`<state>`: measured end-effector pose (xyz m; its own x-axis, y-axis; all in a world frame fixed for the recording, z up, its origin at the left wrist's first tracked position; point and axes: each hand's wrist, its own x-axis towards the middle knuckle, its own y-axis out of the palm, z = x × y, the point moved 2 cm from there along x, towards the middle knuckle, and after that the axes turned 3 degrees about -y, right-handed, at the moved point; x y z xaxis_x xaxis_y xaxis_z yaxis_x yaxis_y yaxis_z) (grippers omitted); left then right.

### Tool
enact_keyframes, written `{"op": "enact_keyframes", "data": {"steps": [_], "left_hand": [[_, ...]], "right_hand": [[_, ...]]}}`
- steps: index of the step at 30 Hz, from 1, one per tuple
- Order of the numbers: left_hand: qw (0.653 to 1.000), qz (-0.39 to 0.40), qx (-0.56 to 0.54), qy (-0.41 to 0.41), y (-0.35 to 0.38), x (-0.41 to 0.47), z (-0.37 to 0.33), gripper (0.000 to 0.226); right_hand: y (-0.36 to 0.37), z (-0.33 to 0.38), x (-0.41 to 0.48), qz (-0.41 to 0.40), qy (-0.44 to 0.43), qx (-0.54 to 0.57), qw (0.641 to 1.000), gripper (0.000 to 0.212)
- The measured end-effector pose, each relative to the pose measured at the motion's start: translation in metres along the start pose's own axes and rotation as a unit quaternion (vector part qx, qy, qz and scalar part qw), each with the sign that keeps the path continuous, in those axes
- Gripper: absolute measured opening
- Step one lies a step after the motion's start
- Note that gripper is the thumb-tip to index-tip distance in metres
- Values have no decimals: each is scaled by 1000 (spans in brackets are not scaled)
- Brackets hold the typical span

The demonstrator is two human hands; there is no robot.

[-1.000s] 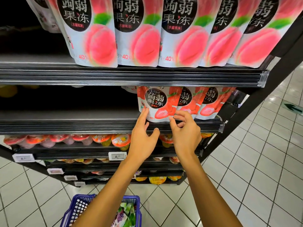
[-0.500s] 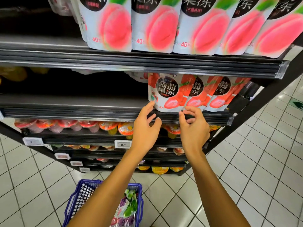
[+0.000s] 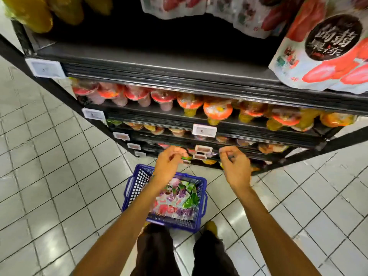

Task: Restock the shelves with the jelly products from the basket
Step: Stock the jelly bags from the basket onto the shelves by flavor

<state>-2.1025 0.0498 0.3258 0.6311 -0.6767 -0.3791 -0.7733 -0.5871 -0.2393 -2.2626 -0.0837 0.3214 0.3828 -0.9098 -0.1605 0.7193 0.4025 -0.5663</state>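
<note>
Since the earlier frame both hands have been pulled off the strawberry pouch (image 3: 326, 52) and dropped low, and the view has been tipped down with them. Now the left hand (image 3: 169, 163) is held over the far rim of the blue basket (image 3: 137, 182) and the right hand (image 3: 235, 166) off to its right, both in front of the bottom shelves. Fingers on both are loosely curled and nothing is seen gripped. Some blur is there tbh, and a green scrap at the left fingertips can't be told from the stock behind it.

Hidden stuff: the basket is crossed by the left forearm, its near edge is partly covered by the dark trousers (image 3: 155, 253), and the jelly pouches (image 3: 179, 198) inside are only seen as a jumble of purple, pink and green. They're laid flat-ish and overlapped. Which way any one is pointed, or how its long axis runs, can't be made out. The lowest shelves are mostly blocked by the hands.

The strawberry pouch is stood upright at the right end of the dark shelf (image 3: 159, 58), long axis up-down, printed front turned outward, its right side cut off by the frame. More pouches behind it are chopped at the top edge, same for the yellow packs (image 3: 29, 14) top left. Jelly cups (image 3: 218, 112) are lined up one shelf down, with a white price tag (image 3: 204, 130) clipped just below them.
</note>
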Motion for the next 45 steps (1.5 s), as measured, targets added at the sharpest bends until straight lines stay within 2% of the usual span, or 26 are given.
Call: {"op": "enact_keyframes", "data": {"steps": [4, 7, 9, 12, 16, 18, 21, 24, 25, 27, 28, 31, 34, 36, 38, 40, 43, 45], "left_hand": [[997, 3, 8, -71, -56, 7, 100, 17], [991, 15, 37, -131, -95, 13, 176, 15], [985, 11, 17, -171, -117, 19, 225, 13], [974, 14, 77, -213, -142, 23, 288, 18], [957, 40, 167, -233, -158, 35, 358, 28], [940, 58, 212, -260, -159, 50, 398, 30], [934, 71, 242, -251, -148, 74, 448, 20], [929, 70, 266, -249, -132, 98, 498, 22], [928, 75, 260, -255, -125, 106, 515, 24], [925, 81, 258, -267, -114, 123, 545, 29], [926, 73, 257, -268, -107, 132, 559, 34], [936, 42, 230, -261, -88, 161, 593, 48], [925, 45, 245, -286, -68, 182, 626, 61], [913, 11, 297, -281, -58, 194, 640, 77], [914, -30, 283, -291, -47, 202, 646, 86], [913, -37, 258, -313, -39, 208, 649, 82], [905, -7, 259, -338, -40, 212, 651, 57], [906, 16, 246, -344, -43, 212, 648, 48]], "right_hand": [[87, -42, -35, 82, 79, 2, 993, 12], [149, -76, -64, 104, 162, 9, 981, 12], [190, -102, -74, 108, 205, 4, 973, 11], [239, -141, -82, 148, 251, -21, 956, 20], [289, -192, -86, 185, 300, -62, 934, 22], [311, -214, -85, 202, 302, -91, 927, 21], [336, -252, -80, 194, 279, -129, 932, 22], [365, -294, -70, 236, 270, -165, 919, 45], [374, -308, -64, 247, 270, -162, 916, 46], [393, -328, -52, 276, 265, -202, 901, 19], [402, -344, -45, 265, 255, -231, 901, 18], [426, -383, -29, 236, 249, -283, 896, 32], [451, -415, -15, 215, 206, -343, 891, 37], [462, -429, -7, 202, 175, -376, 887, 58], [474, -440, -6, 216, 172, -387, 880, 76], [482, -447, -6, 233, 209, -362, 878, 71], [481, -452, -9, 237, 306, -217, 896, 47], [476, -453, -16, 230, 349, -146, 897, 41]]}}
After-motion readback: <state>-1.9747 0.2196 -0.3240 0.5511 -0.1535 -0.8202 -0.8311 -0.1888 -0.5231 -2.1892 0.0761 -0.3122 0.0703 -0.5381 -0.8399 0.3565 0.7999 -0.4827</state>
